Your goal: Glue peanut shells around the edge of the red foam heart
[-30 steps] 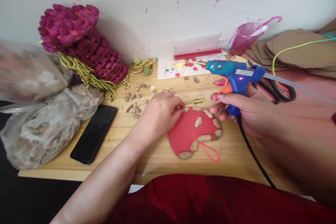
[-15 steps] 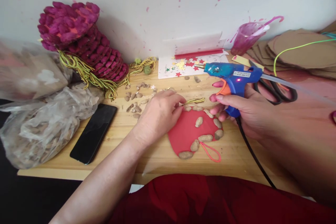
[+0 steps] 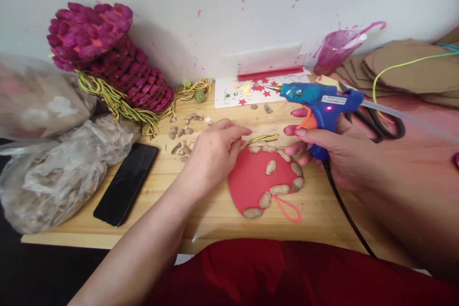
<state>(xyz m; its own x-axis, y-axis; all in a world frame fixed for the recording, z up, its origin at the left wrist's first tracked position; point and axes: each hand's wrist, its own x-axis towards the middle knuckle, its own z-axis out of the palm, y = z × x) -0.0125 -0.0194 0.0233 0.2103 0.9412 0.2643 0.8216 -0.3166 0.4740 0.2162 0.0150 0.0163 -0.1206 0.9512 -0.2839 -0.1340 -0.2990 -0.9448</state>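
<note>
My right hand (image 3: pixel 342 153) is wrapped round the handle of a blue hot glue gun (image 3: pixel 335 101), its nozzle pointing left over the table. A small red light glows on the gun. Beside the upper left edge of a red heart-shaped piece (image 3: pixel 247 177) is my left hand (image 3: pixel 217 150), index finger stretched out and thumb slightly apart, with nothing visible in it. Peanuts in shells line part of the heart's edge, and one peanut (image 3: pixel 271 167) lies inside it. An orange cord loop (image 3: pixel 289 209) sticks out at the notch. Yellow-green tassel cord (image 3: pixel 264 138) lies behind the heart.
Loose peanuts (image 3: pixel 184 131) are scattered left of the heart. A phone (image 3: pixel 126 184) and a plastic bag of peanuts (image 3: pixel 68 167) lie farther left. Behind are a magenta peanut-covered stack (image 3: pixel 114 62), star cutouts (image 3: pixel 245 88), a stained cup (image 3: pixel 335 51), scissors (image 3: pixel 385 124) and cardboard pieces (image 3: pixel 412 67).
My left hand has drawn slightly left, away from the heart's upper edge, and its index finger has straightened. The glue gun has shifted slightly right in my right hand's grip.
</note>
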